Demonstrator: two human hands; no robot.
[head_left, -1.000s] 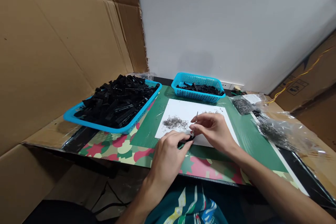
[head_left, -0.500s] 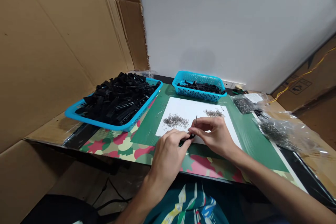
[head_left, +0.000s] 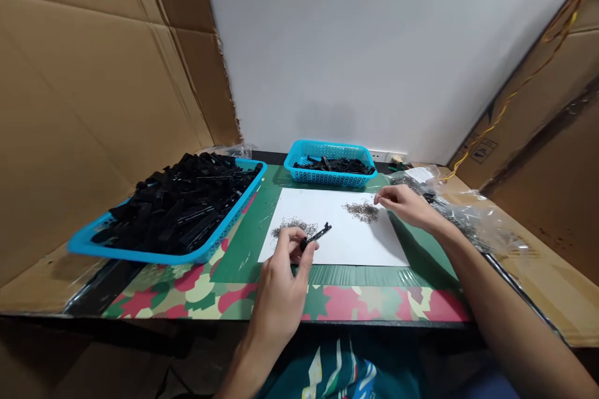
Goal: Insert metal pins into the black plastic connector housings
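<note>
Between the thumb and fingers of my left hand is a slim black plastic part, tilted up to the right above the white sheet. Just behind that hand lies a pile of tiny metal wire pieces, partly covered by my fingers. My right hand is at the right edge of a second pile of small wire pieces. Its fingertips are pinched together; whatever may be in them is too small to make out.
A blue tray heaped with black parts stands at the left. At the back is a smaller blue basket with more black parts. Clear plastic bags lie at the right. Cardboard walls flank the table.
My hands, together over the sheet before, are apart now. The right one has moved away to the right-hand pile, and the thin metal piece seen by its fingers no longer shows. The view has shifted.
</note>
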